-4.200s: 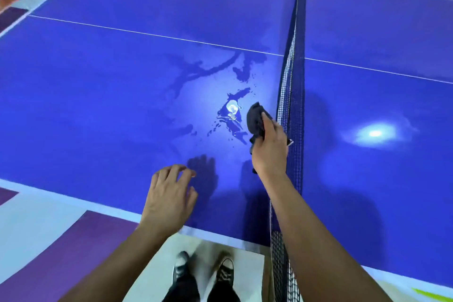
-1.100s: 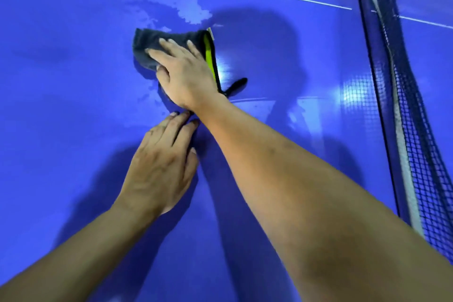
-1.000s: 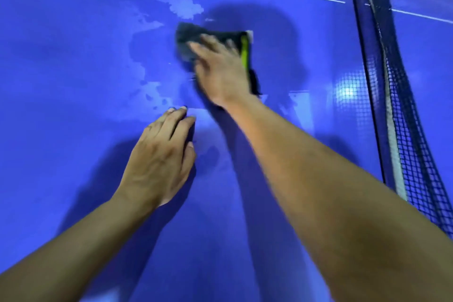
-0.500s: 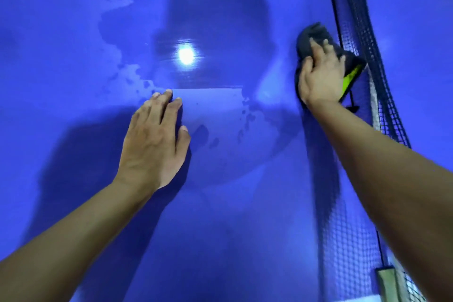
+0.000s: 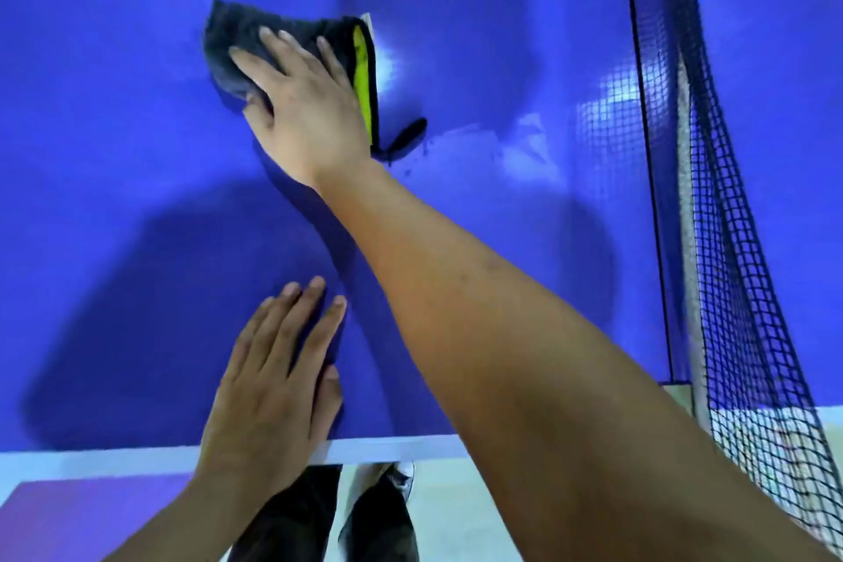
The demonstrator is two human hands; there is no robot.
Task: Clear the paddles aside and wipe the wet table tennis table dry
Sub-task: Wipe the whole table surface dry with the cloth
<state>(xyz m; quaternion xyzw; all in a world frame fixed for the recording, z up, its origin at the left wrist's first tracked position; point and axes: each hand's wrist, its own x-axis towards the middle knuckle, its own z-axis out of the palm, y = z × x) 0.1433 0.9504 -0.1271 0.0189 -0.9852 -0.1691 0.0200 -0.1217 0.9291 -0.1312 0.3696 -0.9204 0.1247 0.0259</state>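
Grey fuzzy cloth with yellow-green trim (image 5: 228, 37) lies flat under right hand (image 5: 301, 105). Fingers straight and spread, palm pressing down: wide contact to soak up water, no pinch. Left hand (image 5: 273, 379) flat, fingers straight, on glossy blue table tennis table (image 5: 114, 151), holding nothing; likely bracing forward lean. Both hands well left of black mesh net (image 5: 711, 242). Pale sheen (image 5: 524, 137), probably water, between cloth and net: likely next. Paddles out of view.
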